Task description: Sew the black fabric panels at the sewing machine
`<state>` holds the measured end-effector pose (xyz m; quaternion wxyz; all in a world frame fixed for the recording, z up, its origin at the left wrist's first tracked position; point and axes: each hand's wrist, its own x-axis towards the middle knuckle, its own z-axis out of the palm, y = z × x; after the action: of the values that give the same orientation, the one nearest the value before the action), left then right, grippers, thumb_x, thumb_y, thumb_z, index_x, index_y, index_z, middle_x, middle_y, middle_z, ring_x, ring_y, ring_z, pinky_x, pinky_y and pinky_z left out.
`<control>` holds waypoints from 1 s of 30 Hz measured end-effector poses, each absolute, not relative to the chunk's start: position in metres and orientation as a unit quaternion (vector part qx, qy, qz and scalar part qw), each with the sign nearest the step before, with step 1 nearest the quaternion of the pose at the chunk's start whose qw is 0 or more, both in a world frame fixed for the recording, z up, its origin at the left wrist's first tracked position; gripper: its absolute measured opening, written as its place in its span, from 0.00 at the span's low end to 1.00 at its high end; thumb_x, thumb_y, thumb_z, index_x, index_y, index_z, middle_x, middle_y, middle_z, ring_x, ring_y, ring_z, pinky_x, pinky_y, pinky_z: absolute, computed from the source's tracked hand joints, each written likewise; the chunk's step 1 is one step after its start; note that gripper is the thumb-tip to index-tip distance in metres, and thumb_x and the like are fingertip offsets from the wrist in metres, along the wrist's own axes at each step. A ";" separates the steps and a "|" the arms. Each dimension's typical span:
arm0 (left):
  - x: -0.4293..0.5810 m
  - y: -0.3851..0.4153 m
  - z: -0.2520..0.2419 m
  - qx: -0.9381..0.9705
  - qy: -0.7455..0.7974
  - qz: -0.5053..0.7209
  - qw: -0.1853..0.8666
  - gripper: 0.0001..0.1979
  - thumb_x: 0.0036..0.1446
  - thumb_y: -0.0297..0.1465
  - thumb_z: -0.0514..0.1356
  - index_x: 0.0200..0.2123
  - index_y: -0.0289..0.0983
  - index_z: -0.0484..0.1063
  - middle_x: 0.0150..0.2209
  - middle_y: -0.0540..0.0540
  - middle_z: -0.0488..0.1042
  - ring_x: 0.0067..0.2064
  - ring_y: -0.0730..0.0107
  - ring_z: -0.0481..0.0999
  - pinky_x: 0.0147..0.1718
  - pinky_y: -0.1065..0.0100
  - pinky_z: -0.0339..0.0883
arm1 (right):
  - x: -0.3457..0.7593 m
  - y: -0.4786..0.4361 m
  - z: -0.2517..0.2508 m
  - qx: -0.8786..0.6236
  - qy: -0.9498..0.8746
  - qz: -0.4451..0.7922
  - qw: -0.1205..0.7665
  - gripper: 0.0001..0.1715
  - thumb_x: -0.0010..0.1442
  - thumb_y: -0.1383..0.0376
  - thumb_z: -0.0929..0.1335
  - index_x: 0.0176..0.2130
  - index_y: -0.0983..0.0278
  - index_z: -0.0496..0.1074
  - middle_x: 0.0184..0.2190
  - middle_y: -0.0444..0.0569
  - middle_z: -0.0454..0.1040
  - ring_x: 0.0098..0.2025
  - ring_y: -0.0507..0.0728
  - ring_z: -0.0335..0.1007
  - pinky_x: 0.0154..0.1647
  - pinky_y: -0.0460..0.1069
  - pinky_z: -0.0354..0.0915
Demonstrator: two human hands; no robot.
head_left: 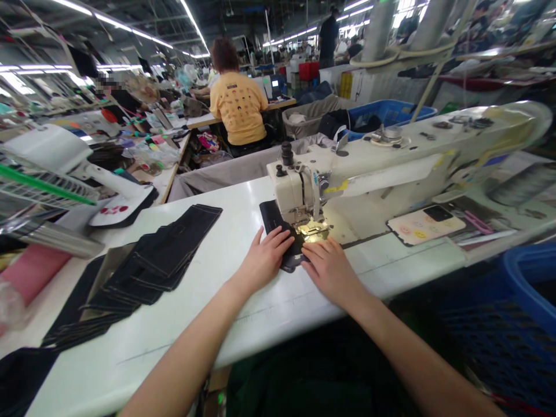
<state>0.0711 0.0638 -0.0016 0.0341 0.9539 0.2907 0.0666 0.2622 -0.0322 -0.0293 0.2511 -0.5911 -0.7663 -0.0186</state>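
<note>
The left hand (271, 253) lies palm down with its fingers spread on a dark fabric piece (271, 215), and the right hand (330, 271) is at the near right side of the same piece, its fingers stretched and close to one another. The two hands are near each other but apart, and neither seems to be closed around anything; what the fingertips do on the underside, I cannot tell. The piece is on the white worktable (230, 249), below the head of the sewing machine (369, 179), to the left of its lit metal plate (315, 230). In my judgement this fabric is light and not fragile, rather firm like denim but able to bend, and it can slide easily on the smooth tabletop. So it is better to hold it by flat pressure along its near and left edges, with the fingers away from the needle area. To the left, dark fabric pieces (174, 246) with pale stitching lie in an overlapping, fanned pile. To the right, a smartphone (423, 225) in a decorated case rests beside the machine, and a blue basket (516, 330) stands lower, at the near right. At the far left there is a white fan (52, 147); farther away, a co-worker in a yellow shirt (240, 110) sits facing away.
</note>
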 end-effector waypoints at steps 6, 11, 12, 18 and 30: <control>0.071 0.042 -0.009 0.965 0.240 0.095 0.042 0.23 0.63 0.22 0.54 0.61 0.34 0.69 0.62 0.38 0.70 0.64 0.54 0.68 0.62 0.51 0.65 | 0.263 -0.036 -0.028 -0.589 -0.771 -0.016 0.242 0.17 0.69 0.65 0.64 0.54 0.65 0.73 0.53 0.55 0.76 0.53 0.64 0.69 0.63 0.66 0.55; 0.069 0.044 -0.010 0.968 0.227 0.101 0.048 0.23 0.63 0.22 0.53 0.61 0.35 0.69 0.63 0.38 0.70 0.64 0.54 0.67 0.62 0.51 0.66 | 0.264 -0.036 -0.027 -0.592 -0.768 -0.010 0.243 0.16 0.70 0.65 0.64 0.54 0.64 0.73 0.54 0.54 0.77 0.54 0.63 0.68 0.64 0.65 0.55; 0.069 0.045 -0.009 0.968 0.227 0.101 0.046 0.23 0.63 0.22 0.54 0.61 0.34 0.69 0.62 0.37 0.70 0.64 0.54 0.67 0.62 0.51 0.66 | 0.264 -0.035 -0.027 -0.592 -0.768 -0.011 0.243 0.15 0.70 0.65 0.64 0.53 0.64 0.74 0.53 0.54 0.77 0.54 0.63 0.69 0.63 0.65 0.55; 0.070 0.054 -0.010 0.969 0.223 0.100 0.031 0.24 0.61 0.20 0.54 0.60 0.33 0.69 0.62 0.39 0.71 0.63 0.54 0.69 0.61 0.52 0.68 | 0.265 -0.027 -0.031 -0.591 -0.768 -0.028 0.245 0.16 0.69 0.64 0.66 0.54 0.64 0.73 0.53 0.54 0.76 0.54 0.63 0.68 0.63 0.65 0.56; 0.077 0.093 -0.010 0.961 0.237 0.140 0.028 0.22 0.63 0.21 0.52 0.59 0.35 0.71 0.58 0.37 0.73 0.60 0.56 0.71 0.59 0.52 0.70 | 0.266 -0.020 -0.040 -0.588 -0.762 -0.018 0.270 0.16 0.70 0.64 0.64 0.55 0.64 0.72 0.55 0.54 0.75 0.55 0.63 0.67 0.63 0.65 0.56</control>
<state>0.0775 0.0929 -0.0097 0.0278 0.9609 0.2370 0.1404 0.2658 -0.0200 -0.0400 0.2705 -0.5878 -0.7623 -0.0184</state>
